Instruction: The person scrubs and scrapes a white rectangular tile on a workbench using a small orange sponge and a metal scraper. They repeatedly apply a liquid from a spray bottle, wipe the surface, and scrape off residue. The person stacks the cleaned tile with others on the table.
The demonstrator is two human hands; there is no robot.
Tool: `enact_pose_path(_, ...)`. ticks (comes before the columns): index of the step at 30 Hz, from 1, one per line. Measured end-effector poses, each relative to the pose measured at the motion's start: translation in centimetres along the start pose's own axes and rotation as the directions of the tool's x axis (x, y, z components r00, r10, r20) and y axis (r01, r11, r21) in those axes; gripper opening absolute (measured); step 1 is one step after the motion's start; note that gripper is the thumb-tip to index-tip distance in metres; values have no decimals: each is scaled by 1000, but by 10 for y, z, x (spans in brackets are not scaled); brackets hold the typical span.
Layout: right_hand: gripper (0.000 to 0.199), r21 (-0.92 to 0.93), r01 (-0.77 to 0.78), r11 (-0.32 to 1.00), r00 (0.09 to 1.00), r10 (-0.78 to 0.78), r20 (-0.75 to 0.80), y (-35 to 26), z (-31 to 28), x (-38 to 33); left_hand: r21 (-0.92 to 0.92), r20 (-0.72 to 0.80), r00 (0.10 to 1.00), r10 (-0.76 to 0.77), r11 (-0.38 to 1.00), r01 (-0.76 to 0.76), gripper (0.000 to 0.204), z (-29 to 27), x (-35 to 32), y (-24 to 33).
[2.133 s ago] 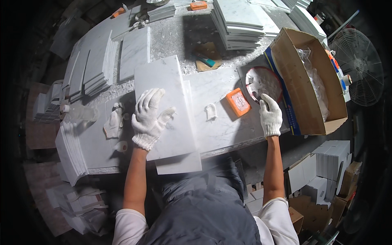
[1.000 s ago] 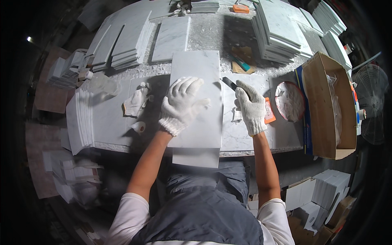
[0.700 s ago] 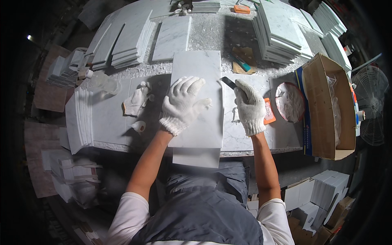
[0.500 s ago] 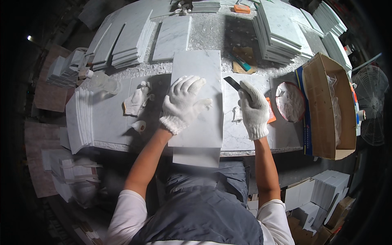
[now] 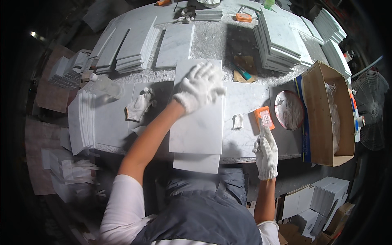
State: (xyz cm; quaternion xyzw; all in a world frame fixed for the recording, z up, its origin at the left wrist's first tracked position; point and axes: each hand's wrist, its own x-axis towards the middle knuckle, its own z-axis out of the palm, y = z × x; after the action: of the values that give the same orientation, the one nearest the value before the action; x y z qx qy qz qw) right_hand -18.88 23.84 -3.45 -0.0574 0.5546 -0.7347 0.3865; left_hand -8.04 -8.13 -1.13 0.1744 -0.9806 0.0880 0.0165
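Note:
A white marble tile (image 5: 195, 130) lies lengthwise before me on the bench, over another tile (image 5: 196, 162) whose near end sticks out past the bench edge. My left hand (image 5: 200, 87), in a white knit glove, rests flat on the upper tile's far half, fingers extended and slightly blurred. To the right of the tiles, my gloved right hand (image 5: 267, 157) is over the bench's front edge with its fingers curled. What it grips is hidden. Just beyond its fingertips lies an orange-and-white packet (image 5: 264, 118). A small crumpled white piece (image 5: 237, 121) is beside the packet.
Spare gloves (image 5: 140, 105) and a clear bottle (image 5: 107, 86) are on the left. Marble tile stacks (image 5: 136, 45) stand at the back. On the right are a round dish of white paste (image 5: 289, 110), a cardboard box (image 5: 330, 118) and a fan (image 5: 372, 106). A green-handled tool (image 5: 243, 72) lies beyond.
My left hand has slid farther away and right along the tile. My right hand has drawn back toward me, uncovering the orange packet; the dark flat blade it held no longer shows.

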Motion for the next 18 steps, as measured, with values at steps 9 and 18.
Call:
enact_pose_path(9, 39, 293, -226, 929, 970, 189, 151, 17, -12, -10, 206, 218, 974, -54, 979, 8, 94, -9, -15, -1)
enact_pose_path(18, 17, 149, -116, 982, 992, 121, -24, 2, 5, -9, -97, 345, 913, 218, 976, -196, 86, -18, -32, 11)
